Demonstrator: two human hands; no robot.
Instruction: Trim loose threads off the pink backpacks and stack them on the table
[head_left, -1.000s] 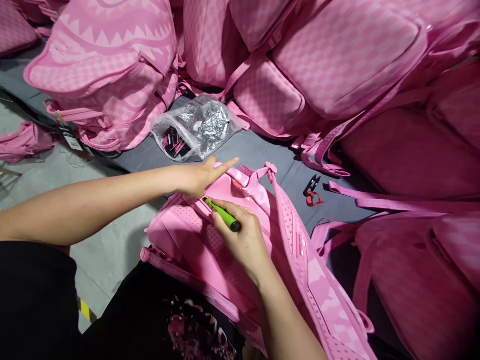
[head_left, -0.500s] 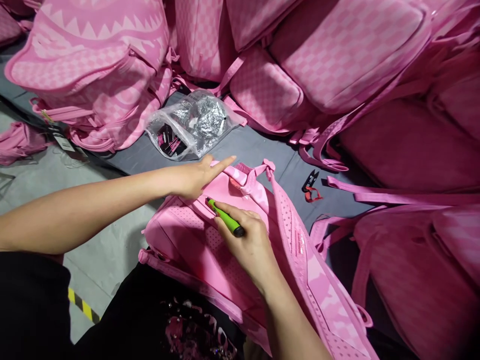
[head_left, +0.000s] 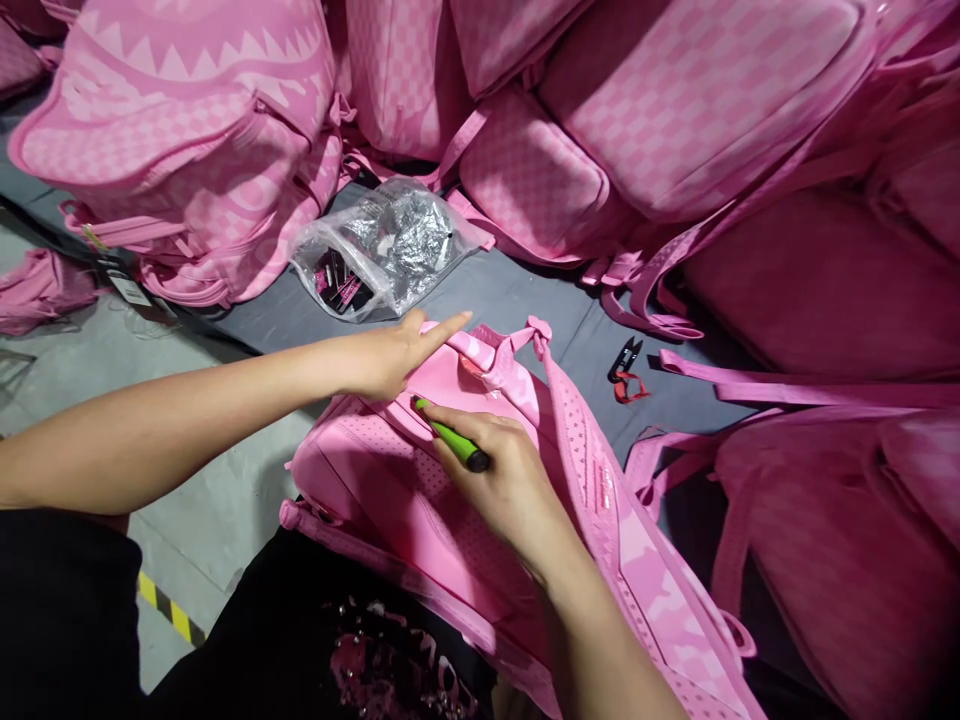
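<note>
A pink backpack (head_left: 390, 490) lies tilted at the table's near edge against my lap, its padded, dotted back and straps facing up. My left hand (head_left: 386, 358) grips its top edge near the handle, one finger stretched out along it and the others partly hidden. Pinched in my right hand (head_left: 501, 480) is a slim, pen-shaped green tool (head_left: 455, 440) with a black end; its tip points at the panel just below my left hand. Whether the tip touches the fabric I cannot tell.
Beyond my left hand lies a clear plastic bag (head_left: 390, 250) with small pink and black pieces inside. Black thread snips (head_left: 624, 362) with a red tie rest on the grey table (head_left: 559, 310). Several pink backpacks (head_left: 217, 180) crowd the back and right.
My right hand has shifted very slightly, with the green tool still in it and its tip at nearly the same spot. My left hand stays on the backpack's top edge.
</note>
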